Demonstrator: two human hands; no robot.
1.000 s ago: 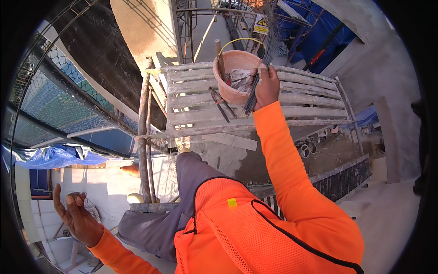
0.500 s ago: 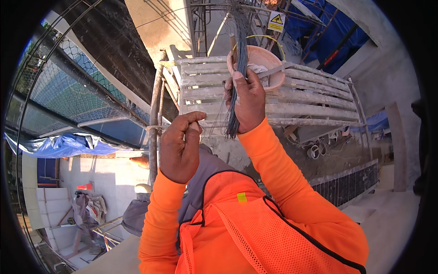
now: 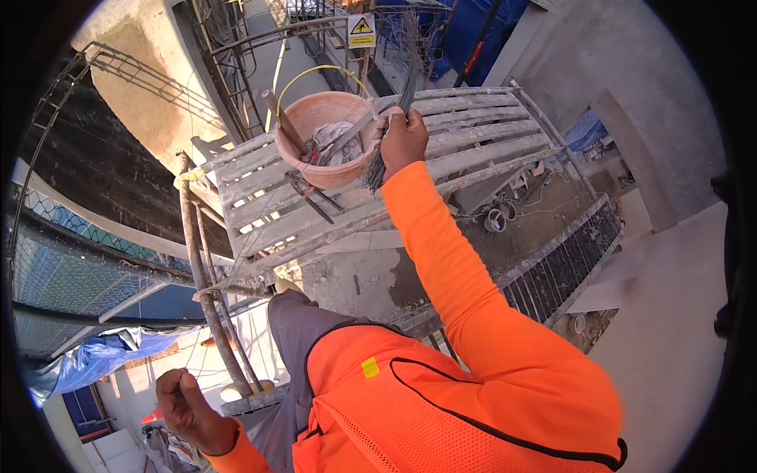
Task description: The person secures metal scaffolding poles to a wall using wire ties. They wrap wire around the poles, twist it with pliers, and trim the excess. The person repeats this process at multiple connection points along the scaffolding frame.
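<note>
A bundle of thin, grey metal wires (image 3: 408, 93) slants beside the right rim of a round, pinkish plastic bucket (image 3: 331, 176), above a pale, slatted platform (image 3: 473, 130); whether it touches the rim I cannot tell. The right hand (image 3: 404, 140) is closed around the bundle toward its lower end, while the left hand (image 3: 185, 406) is well apart at the near left, fingers curled toward the thumb; whether a strand is pinched there I cannot tell. Handling this well, I judge, calls for a firm right grip that keeps the strands together, splayed far ends pointed away from the face, and bundle clear of the dark, red-marked hand pliers (image 3: 312, 195) just left of it. At the far side, a white-and-yellow rectangular sign (image 3: 361, 31) bears a black figure in a triangle; its lettering is too small to read. No brand is legible.
</note>
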